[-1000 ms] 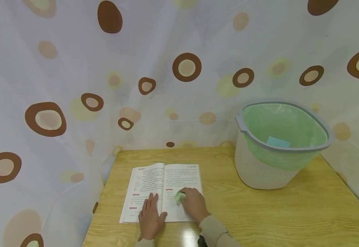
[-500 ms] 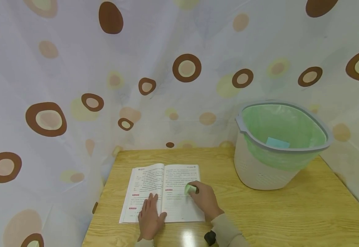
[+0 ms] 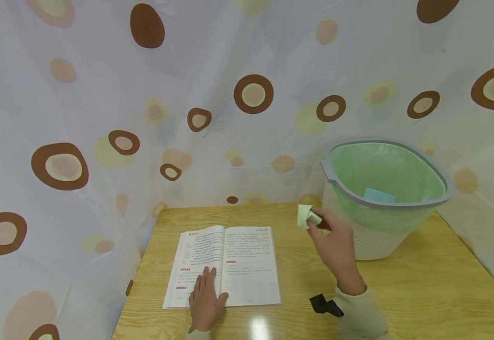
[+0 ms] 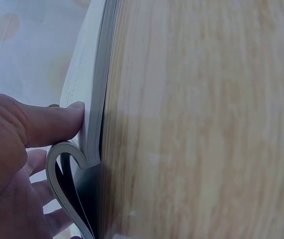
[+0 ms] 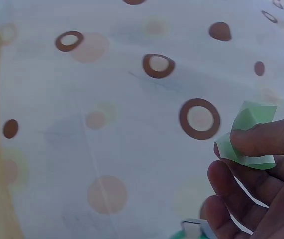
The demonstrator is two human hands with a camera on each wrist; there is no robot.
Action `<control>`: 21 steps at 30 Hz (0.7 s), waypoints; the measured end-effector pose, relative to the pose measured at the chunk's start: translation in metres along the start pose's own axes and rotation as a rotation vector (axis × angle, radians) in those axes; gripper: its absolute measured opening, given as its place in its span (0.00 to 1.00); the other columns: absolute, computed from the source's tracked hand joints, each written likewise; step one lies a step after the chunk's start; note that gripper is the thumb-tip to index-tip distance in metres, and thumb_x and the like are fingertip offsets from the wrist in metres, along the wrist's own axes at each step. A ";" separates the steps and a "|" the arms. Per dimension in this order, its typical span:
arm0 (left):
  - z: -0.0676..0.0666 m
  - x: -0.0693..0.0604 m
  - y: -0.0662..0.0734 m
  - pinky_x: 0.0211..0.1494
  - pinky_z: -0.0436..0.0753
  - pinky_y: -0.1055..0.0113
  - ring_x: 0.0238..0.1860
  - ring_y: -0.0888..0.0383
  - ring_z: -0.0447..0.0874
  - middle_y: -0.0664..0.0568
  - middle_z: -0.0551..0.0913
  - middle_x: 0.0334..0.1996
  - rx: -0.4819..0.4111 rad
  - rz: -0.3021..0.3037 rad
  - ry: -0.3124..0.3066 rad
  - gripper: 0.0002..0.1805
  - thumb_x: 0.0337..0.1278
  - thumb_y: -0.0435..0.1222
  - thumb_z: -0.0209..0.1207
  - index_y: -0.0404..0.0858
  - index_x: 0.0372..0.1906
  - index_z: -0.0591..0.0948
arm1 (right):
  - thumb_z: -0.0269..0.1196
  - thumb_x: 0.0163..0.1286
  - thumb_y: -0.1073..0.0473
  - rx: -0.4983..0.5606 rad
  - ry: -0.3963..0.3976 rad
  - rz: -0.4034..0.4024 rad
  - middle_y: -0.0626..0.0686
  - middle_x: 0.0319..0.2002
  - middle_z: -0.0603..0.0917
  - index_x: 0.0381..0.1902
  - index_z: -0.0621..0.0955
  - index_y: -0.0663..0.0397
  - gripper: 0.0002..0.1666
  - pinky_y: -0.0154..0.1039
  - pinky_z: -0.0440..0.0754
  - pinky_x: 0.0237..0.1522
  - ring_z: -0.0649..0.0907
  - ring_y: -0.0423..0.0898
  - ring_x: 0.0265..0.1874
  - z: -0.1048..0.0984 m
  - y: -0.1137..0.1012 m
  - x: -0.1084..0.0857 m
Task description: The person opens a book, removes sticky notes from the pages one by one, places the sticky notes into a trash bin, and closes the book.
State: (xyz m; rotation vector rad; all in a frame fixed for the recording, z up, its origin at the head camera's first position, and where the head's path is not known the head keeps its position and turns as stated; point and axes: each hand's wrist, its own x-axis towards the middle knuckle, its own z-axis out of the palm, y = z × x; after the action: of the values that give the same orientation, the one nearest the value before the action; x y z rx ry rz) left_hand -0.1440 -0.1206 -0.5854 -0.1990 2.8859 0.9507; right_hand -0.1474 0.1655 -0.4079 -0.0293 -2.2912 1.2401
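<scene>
An open book [image 3: 248, 255] with printed pages lies on the wooden table. On its left page rests my left hand [image 3: 206, 300], fingers straight and thumb across the fold; the left wrist view shows the thumb on the book's bottom edge [image 4: 93, 129]. Raised above the table, right of the book, my right hand [image 3: 336, 241] pinches a small pale green slip of paper [image 3: 304, 216] between thumb and fingers. In the right wrist view the green paper [image 5: 251, 149] looks curled and creased.
A white laundry-style basket [image 3: 372, 245] with a grey rim and green bag liner stands at the back right, close behind my right hand. A light blue piece of paper [image 3: 379, 195] lies inside. A spotted curtain [image 3: 213, 56] hangs behind the table.
My right hand has lifted the green paper off the right page and carried it up and to the right, towards the basket. The left hand stays on the book.
</scene>
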 end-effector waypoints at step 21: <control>0.001 0.001 -0.001 0.72 0.55 0.27 0.77 0.34 0.53 0.39 0.58 0.78 0.005 -0.006 -0.003 0.41 0.52 0.38 0.67 0.40 0.73 0.65 | 0.63 0.70 0.56 -0.053 0.539 0.115 0.29 0.48 0.81 0.61 0.81 0.47 0.22 0.23 0.76 0.51 0.76 0.20 0.39 -0.154 0.033 0.044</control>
State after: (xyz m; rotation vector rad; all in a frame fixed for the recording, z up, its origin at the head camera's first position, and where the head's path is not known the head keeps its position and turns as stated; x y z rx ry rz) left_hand -0.1451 -0.1209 -0.5866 -0.2051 2.8827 0.9424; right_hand -0.1220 0.3145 -0.3470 -0.4631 -1.8672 1.0645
